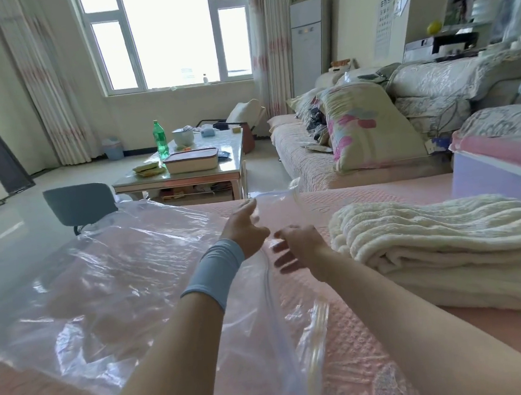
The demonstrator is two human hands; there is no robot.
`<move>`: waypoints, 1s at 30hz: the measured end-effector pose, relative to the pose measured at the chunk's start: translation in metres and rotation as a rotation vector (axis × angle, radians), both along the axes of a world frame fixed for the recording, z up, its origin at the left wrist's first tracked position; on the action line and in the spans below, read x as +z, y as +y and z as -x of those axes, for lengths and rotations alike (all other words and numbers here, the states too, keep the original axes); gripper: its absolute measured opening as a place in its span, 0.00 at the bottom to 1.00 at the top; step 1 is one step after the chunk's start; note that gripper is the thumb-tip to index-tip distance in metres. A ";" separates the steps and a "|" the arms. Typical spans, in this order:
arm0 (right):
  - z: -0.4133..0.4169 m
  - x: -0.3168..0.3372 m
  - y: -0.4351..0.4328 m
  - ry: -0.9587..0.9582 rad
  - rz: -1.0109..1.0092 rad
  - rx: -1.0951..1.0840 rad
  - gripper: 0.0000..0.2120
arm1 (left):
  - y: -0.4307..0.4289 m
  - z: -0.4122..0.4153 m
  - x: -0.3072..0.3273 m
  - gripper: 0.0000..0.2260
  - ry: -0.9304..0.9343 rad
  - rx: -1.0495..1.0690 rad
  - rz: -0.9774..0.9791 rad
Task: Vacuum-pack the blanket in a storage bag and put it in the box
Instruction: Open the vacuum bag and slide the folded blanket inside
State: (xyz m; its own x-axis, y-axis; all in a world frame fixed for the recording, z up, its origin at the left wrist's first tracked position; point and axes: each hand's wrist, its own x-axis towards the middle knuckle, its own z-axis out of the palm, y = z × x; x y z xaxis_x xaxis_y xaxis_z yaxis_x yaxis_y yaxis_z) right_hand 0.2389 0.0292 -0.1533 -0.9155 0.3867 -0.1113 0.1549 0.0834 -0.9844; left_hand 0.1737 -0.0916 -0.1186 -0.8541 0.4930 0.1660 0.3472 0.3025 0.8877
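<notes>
Early going. On the pink bed (355, 356) the clear storage bag (117, 272) lies spread and empty at left. The folded cream blanket (446, 244) sits just beside it at right, not yet inside, with the box (484, 181) beyond. The left hand (246, 230) is at the bag's mouth, and I can't tell whether it grips. The right hand (298, 247) hovers with fingers loosely spread. Filling, sealing, vacuuming and boxing are all to come.

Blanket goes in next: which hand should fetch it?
Right. The right hand is open and beside the folded blanket; the left hand seems to hold up the mouth of the storage bag.
</notes>
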 end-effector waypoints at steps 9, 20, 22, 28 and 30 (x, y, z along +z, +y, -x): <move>-0.029 -0.018 -0.008 -0.262 -0.071 0.617 0.23 | -0.002 0.014 0.001 0.39 -0.012 0.005 0.066; -0.037 -0.011 -0.012 -0.060 -0.282 0.365 0.03 | -0.017 -0.020 -0.001 0.33 0.259 0.248 0.318; -0.033 -0.007 -0.011 0.139 -0.204 0.227 0.06 | -0.022 -0.033 0.001 0.24 0.217 0.217 0.571; -0.036 -0.012 -0.001 0.150 -0.006 0.436 0.20 | -0.022 -0.044 -0.003 0.16 -0.203 0.170 0.519; -0.036 -0.015 0.005 0.085 0.225 0.477 0.26 | -0.020 -0.042 -0.006 0.14 -0.165 0.239 0.492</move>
State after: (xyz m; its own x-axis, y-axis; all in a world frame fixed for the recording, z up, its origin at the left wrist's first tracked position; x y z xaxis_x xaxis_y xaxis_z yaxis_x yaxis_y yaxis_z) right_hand 0.2751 0.0339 -0.1688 -0.9931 -0.1001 -0.0615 0.0706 -0.0896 -0.9935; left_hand 0.2157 -0.1117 -0.1249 -0.9465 0.2683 -0.1792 0.0870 0.7471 0.6590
